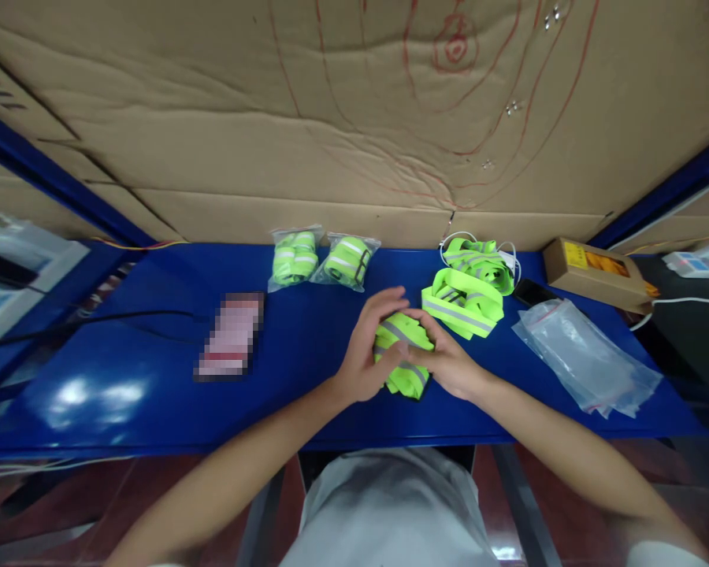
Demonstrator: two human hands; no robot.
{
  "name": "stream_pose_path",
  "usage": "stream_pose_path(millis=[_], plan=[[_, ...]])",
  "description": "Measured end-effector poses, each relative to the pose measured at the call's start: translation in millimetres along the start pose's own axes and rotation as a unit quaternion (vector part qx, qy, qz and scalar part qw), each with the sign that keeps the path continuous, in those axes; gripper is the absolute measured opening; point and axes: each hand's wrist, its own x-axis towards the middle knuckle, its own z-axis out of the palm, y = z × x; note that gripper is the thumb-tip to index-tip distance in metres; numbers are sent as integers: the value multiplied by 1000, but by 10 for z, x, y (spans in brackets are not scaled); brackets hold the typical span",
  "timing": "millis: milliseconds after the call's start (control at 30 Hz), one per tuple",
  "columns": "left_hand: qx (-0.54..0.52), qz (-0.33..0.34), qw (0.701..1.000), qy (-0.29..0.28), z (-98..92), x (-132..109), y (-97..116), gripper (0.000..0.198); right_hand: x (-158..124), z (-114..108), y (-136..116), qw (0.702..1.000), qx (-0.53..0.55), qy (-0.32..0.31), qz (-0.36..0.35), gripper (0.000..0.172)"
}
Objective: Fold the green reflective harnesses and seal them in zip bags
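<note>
Hands (361, 356), two, grip closed around one neon bundle (410, 379), two filled bags (294, 260) behind, one cardboard box (594, 276).

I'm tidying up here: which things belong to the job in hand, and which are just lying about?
Likely the job:
reflective bundle between left hand and right hand
loose straps
bagged bundles
clear bags

Seemingly lying about:
pink-screened phone
dark device
small cardboard box
</note>
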Motion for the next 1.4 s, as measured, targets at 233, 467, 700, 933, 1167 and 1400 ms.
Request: stream_pose_path(millis=[233,467,700,933,1167,1400], plan=[[-80,-283,947,-132,-55,162,-199,63,1,-208,-105,930,-323,60,-163,54],[-52,-202,962,-176,-188,206,-91,93,-44,-306,-184,869,-418,-57,-257,54],[-52,-183,961,-202,-19,97,-289,80,-34,-258,-164,859,-412,-135,-271,61],[-1,-174,961,-214,-75,112,-267,89,-70,-310,-176,858,-413,-144,-271,57],[-135,-275,948,-92,-32,104,-215,75,7,-373,-162,862,-427,20,-273,79],[-307,-365,872,-109,54,13,-211,65,58,-401,-131,874,-389,39,-289,57]])
